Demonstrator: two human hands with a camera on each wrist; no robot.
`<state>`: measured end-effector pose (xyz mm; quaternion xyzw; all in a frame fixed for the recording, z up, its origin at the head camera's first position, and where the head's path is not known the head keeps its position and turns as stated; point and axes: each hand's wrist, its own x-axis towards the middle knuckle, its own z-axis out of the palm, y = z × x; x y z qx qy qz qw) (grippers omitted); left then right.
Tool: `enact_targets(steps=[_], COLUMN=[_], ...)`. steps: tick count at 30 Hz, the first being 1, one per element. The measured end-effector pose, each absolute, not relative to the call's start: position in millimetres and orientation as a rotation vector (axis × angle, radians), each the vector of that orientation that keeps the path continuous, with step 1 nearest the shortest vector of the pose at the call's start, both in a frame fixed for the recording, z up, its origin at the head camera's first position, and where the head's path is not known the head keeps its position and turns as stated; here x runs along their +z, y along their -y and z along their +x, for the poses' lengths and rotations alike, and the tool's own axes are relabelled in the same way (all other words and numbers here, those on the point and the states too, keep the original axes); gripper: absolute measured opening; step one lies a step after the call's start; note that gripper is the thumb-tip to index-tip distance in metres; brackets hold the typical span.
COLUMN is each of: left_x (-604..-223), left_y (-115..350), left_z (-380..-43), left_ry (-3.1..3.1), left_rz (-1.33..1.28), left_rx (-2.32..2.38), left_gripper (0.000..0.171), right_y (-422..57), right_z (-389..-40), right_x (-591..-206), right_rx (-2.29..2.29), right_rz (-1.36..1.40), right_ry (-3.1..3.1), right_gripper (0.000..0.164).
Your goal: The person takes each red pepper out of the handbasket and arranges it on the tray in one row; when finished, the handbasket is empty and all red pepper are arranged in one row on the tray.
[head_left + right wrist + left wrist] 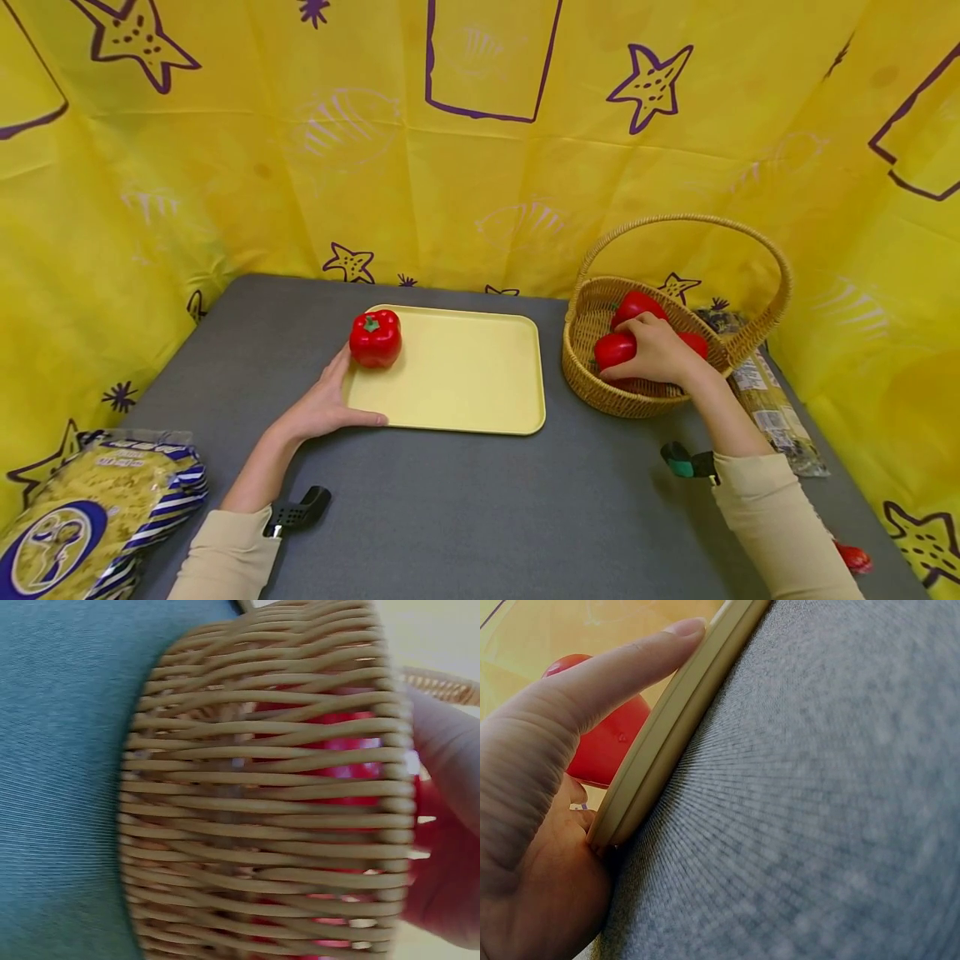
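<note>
While the right wrist view is mostly basket (394,821), head view shows right hand (656,350) gripping a red pepper (613,350) inside; left hand (326,407) spread at tray (465,371) corner, second pepper (376,342) on tray.

Glossy pepper (377,346), smooth plastic-looking tray (465,371), rough wicker basket (592,387), matt tabletop (487,508), creased cloth backdrop (450,179)

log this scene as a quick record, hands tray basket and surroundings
left hand: at the tray's near-left corner, thumb along near rim
right hand: inside the basket, gripping a red item
tray: pale yellow, red pepper at far-left corner
basket: wicker, handle upright, several red items inside
surroundings: pasta bag at left, clear packet beside basket
</note>
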<state>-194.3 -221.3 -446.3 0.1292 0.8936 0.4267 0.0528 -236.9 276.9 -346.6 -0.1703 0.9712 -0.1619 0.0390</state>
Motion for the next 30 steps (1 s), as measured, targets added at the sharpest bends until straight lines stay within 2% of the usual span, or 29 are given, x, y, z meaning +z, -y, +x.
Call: enact_targets(steps=[9, 20, 30], left_x=[-447, -446, -446], left_y=[221, 221, 221], left_z=[-194, -193, -192], left_ry=[-2.714, -2.724, -2.724], left_rz=[0.402, 0.399, 0.380], left_rx=[1.305, 1.293, 1.284], left_gripper=[0.133, 0.133, 0.133], right_y=[-274, -272, -272], right_z=[-243, -251, -255], right_x=[-366, -365, -364], right_rx=[-0.669, -0.540, -0.461], right_rz=[-0.483, -0.545, -0.629], right_ry=[-3.024, -2.951, -2.886], right_gripper=[0.074, 0.080, 0.074])
